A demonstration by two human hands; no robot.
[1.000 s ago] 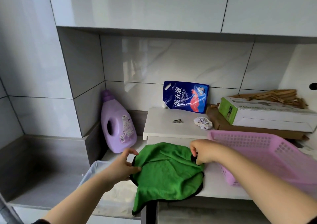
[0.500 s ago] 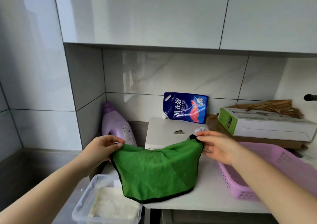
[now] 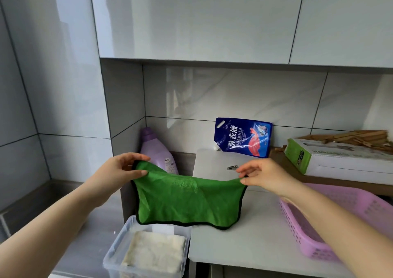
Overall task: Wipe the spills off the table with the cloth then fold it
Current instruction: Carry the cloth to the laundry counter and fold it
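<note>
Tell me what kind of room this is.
Most likely a home laundry corner: a purple detergent bottle and a blue laundry-liquid pouch stand by the tiled wall behind the green cloth, and wooden clothespins are heaped by a box.

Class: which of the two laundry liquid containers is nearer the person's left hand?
The purple bottle, just behind the left hand; the blue pouch stands farther right.

Head-worn view, forward-down, close over table (image 3: 244, 245)
</note>
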